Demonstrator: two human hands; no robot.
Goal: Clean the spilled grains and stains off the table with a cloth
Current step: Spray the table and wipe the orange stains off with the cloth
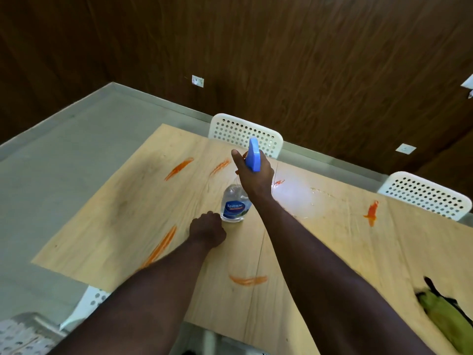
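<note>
My right hand grips the blue trigger head of a clear spray bottle with a blue label, whose base looks to rest on the wooden table. My left hand is a closed fist resting on the table just left of the bottle's base, holding nothing that I can see. Several orange stains mark the tabletop: one far left, one near my left forearm, one in front, one at the right. Pale grains lie scattered right of the bottle. A green cloth lies at the near right.
Two white perforated chairs stand at the far side of the table, one behind the bottle and one to the right. Another white chair shows at the near left edge. Grey floor lies left; dark wood panelling behind.
</note>
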